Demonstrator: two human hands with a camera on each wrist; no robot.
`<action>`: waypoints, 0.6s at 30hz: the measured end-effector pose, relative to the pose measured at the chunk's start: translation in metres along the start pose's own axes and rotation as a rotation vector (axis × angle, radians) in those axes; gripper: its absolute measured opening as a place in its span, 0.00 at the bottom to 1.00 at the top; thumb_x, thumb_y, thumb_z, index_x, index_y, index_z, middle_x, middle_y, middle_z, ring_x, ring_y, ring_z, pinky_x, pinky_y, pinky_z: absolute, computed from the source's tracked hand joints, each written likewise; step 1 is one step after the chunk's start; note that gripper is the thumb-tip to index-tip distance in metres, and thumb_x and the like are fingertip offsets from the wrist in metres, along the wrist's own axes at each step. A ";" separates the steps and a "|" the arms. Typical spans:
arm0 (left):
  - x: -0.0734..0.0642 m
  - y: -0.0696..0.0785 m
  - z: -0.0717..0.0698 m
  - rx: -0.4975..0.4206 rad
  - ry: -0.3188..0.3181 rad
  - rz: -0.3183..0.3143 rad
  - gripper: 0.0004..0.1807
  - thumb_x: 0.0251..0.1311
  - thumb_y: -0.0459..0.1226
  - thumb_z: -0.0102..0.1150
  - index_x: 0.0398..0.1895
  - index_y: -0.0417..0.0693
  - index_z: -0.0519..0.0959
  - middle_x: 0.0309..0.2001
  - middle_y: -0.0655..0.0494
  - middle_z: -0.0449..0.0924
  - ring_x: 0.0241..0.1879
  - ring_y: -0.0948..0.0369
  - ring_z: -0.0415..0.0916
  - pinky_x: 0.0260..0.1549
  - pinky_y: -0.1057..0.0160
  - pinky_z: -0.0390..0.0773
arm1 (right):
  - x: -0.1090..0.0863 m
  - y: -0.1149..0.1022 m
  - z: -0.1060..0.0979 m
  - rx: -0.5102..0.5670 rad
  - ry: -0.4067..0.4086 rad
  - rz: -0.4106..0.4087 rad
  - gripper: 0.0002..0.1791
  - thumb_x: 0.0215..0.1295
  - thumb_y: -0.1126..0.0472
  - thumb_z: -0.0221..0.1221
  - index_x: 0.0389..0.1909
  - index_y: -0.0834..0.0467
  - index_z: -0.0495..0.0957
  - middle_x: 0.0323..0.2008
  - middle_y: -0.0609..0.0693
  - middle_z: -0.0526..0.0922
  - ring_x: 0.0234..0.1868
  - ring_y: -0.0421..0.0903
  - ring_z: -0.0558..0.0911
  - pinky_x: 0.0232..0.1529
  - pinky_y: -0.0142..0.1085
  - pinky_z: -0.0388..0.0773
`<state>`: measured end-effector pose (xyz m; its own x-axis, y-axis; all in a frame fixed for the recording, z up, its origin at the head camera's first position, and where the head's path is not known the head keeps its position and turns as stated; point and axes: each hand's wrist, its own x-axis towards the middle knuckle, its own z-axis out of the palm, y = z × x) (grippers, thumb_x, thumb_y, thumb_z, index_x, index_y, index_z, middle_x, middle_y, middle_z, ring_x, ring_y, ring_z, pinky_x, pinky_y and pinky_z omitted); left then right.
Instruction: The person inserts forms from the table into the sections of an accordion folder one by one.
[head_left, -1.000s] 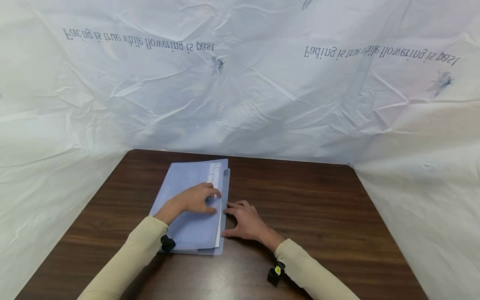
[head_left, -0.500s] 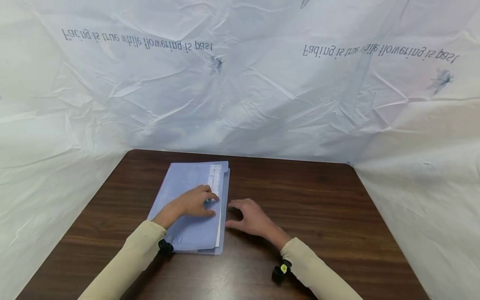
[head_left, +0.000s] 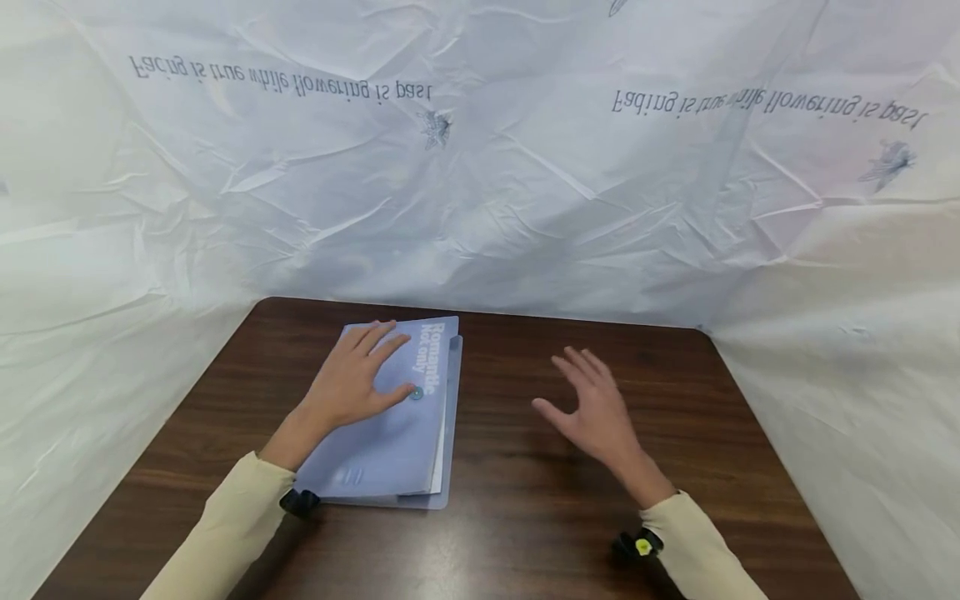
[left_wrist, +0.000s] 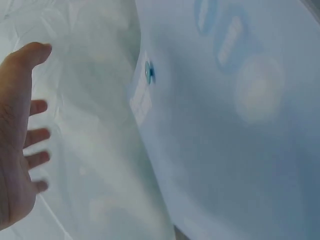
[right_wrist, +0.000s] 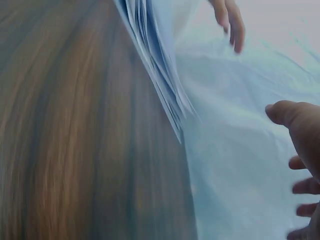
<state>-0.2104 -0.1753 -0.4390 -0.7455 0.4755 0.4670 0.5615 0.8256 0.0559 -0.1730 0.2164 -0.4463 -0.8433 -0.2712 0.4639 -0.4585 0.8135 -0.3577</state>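
Observation:
A pale blue translucent plastic folder [head_left: 375,458] with white lettering lies on the left half of the table. Its small round snap button [head_left: 417,392] shows near the right edge of the flap, and white paper [head_left: 437,473] peeks out along that edge. In the right wrist view several layers of sheets [right_wrist: 150,55] show at the folder's side. My left hand [head_left: 347,379] hovers over the folder with fingers spread, holding nothing. My right hand [head_left: 595,408] is held above the table to the right of the folder, fingers spread and holding nothing.
The dark wood table [head_left: 510,533] has rounded far corners. White plastic sheeting [head_left: 495,200] printed with lettering hangs behind it and along both sides. A small black wrist camera [head_left: 300,502] sits at the left cuff, another camera [head_left: 637,546] at the right.
My right hand has moved away from the folder's edge to the right and opened out. My left hand has drawn back from the button, spreading its fingers; the flap's button and lettering show more.

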 end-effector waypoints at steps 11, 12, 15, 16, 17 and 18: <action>-0.018 0.001 0.008 0.171 -0.204 -0.241 0.59 0.54 0.78 0.49 0.83 0.62 0.46 0.83 0.46 0.38 0.80 0.40 0.29 0.71 0.31 0.29 | -0.015 0.030 -0.015 -0.360 -0.002 0.148 0.54 0.58 0.25 0.60 0.79 0.51 0.59 0.80 0.65 0.46 0.80 0.67 0.40 0.67 0.75 0.43; -0.019 0.001 0.010 0.170 -0.223 -0.253 0.59 0.54 0.78 0.50 0.83 0.62 0.47 0.83 0.45 0.38 0.80 0.39 0.29 0.71 0.31 0.29 | -0.016 0.032 -0.013 -0.365 -0.029 0.162 0.55 0.58 0.24 0.59 0.79 0.50 0.58 0.80 0.65 0.45 0.80 0.67 0.39 0.67 0.75 0.43; -0.023 0.002 0.017 0.182 -0.260 -0.265 0.59 0.53 0.78 0.50 0.83 0.59 0.50 0.82 0.44 0.40 0.80 0.39 0.30 0.71 0.31 0.31 | -0.020 0.035 -0.007 -0.363 -0.092 0.182 0.56 0.58 0.23 0.58 0.80 0.50 0.56 0.81 0.65 0.43 0.80 0.68 0.38 0.67 0.76 0.42; -0.024 0.002 0.019 0.181 -0.265 -0.264 0.59 0.53 0.78 0.50 0.83 0.59 0.50 0.82 0.44 0.41 0.80 0.38 0.30 0.71 0.31 0.32 | -0.021 0.036 -0.005 -0.363 -0.105 0.184 0.56 0.59 0.23 0.58 0.80 0.50 0.56 0.81 0.65 0.43 0.80 0.68 0.38 0.66 0.76 0.42; -0.025 0.003 0.020 0.184 -0.267 -0.262 0.59 0.53 0.78 0.50 0.82 0.59 0.51 0.82 0.44 0.42 0.80 0.38 0.31 0.71 0.30 0.32 | -0.021 0.037 -0.003 -0.359 -0.115 0.185 0.56 0.59 0.23 0.58 0.80 0.50 0.56 0.81 0.65 0.43 0.80 0.68 0.38 0.66 0.76 0.42; -0.026 0.003 0.021 0.182 -0.268 -0.264 0.59 0.53 0.78 0.51 0.82 0.59 0.51 0.82 0.44 0.42 0.80 0.38 0.31 0.71 0.31 0.32 | -0.022 0.037 -0.002 -0.356 -0.120 0.185 0.56 0.59 0.23 0.58 0.80 0.50 0.56 0.81 0.65 0.43 0.80 0.68 0.38 0.66 0.76 0.42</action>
<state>-0.1968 -0.1789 -0.4696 -0.9360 0.2830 0.2096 0.2841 0.9585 -0.0253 -0.1711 0.2537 -0.4678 -0.9387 -0.1444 0.3130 -0.1881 0.9755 -0.1138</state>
